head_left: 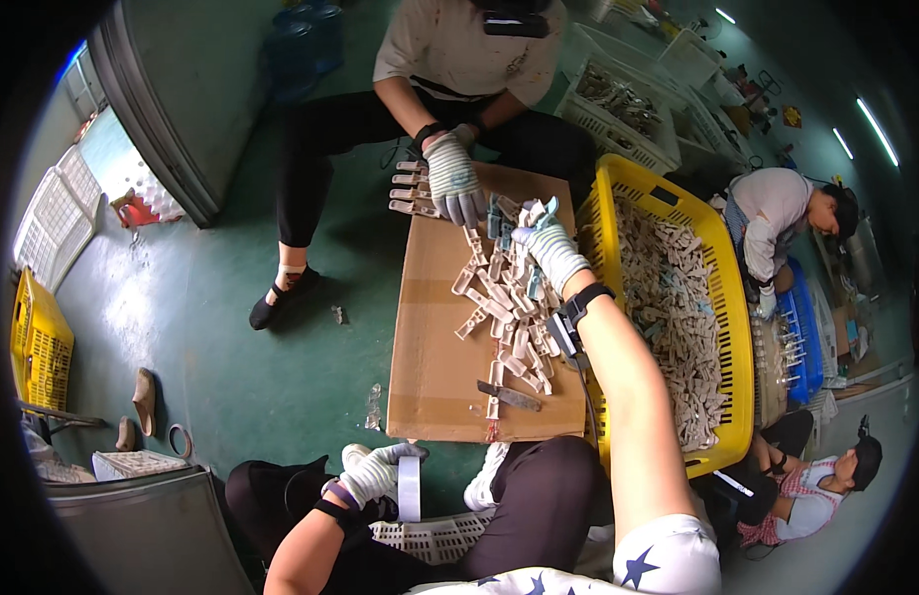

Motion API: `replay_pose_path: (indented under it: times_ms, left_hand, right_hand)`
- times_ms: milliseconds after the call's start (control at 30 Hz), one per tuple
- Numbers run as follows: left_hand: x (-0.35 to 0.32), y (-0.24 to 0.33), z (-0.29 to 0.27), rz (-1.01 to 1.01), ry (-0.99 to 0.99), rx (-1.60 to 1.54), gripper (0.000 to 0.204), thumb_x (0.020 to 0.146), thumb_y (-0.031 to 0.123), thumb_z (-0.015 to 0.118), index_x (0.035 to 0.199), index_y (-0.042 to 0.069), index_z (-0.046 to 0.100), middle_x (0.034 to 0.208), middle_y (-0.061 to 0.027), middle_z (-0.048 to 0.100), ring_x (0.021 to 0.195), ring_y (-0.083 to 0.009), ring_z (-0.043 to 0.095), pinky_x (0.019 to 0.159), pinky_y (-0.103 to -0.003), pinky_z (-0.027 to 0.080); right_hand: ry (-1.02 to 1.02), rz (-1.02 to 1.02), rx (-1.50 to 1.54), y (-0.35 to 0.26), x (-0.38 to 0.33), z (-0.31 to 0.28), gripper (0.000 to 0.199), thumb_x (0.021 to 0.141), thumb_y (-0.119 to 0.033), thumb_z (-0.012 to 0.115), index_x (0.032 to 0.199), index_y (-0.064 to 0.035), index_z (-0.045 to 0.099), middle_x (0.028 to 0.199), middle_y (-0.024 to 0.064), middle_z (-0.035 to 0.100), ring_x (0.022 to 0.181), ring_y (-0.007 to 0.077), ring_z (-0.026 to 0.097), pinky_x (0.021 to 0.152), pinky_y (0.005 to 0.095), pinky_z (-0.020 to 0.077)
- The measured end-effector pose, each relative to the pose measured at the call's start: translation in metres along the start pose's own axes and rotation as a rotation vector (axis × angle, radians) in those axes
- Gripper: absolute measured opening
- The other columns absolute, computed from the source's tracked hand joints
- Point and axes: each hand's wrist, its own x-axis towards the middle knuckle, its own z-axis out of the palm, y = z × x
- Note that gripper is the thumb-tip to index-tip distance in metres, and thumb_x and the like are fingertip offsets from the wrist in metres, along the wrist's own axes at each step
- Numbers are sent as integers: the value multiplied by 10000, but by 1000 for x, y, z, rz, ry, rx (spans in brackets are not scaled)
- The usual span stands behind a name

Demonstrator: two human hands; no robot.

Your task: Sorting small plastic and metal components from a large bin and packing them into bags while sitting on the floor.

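My right hand (553, 250), in a striped glove, reaches over the cardboard box (434, 337). Its fingers are closed on a pale blue-grey plastic clip (541, 210). Below and left of it lies a loose pile of beige plastic clips (499, 297), with a few grey-green ones (501, 220) among them. By my left knee, lower than the box top, my gloved left hand (370, 478) is closed on a whitish roll (409, 488) that looks like tape. A dark blade-like strip (509, 396) rests near the box's front edge.
Across the box, another person's gloved hand (453, 178) touches the pile beside a row of clips (412, 188). A yellow crate (734, 347) full of clips stands against the box's right side. Two people work farther right. Shoes (144, 402) lie on the floor at left.
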Motion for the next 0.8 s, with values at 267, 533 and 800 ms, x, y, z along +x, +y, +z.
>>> replay_pose_path:
  times_ms: [267, 533, 800]
  left_hand:
    - [-1, -6, -9, 8, -71, -37, 346, 802, -57, 671, 1121, 66, 620, 1064, 2, 632, 949, -105, 580, 825, -266, 480]
    - [11, -36, -14, 25, -25, 99, 317, 783, 40, 731, 1084, 96, 650, 970, 33, 646, 856, -72, 582, 827, -239, 487]
    - [26, -61, -8, 78, -76, -336, 161, 859, 19, 617, 1016, 48, 642, 926, -38, 654, 850, -137, 603, 808, -270, 495]
  right_hand:
    - [71, 92, 8, 1, -10, 11, 825, 756, -17, 700, 1448, -61, 254, 1304, 156, 498, 1184, 250, 490, 982, 313, 398]
    - [138, 212, -179, -14, -27, 0, 861, 780, -80, 677, 1476, -116, 170, 1279, 209, 495, 1091, 235, 540, 883, 336, 431]
    - [116, -6, -144, -36, -134, -22, 680, 815, -30, 653, 1402, -66, 314, 1204, 153, 529, 811, 175, 584, 744, 301, 507]
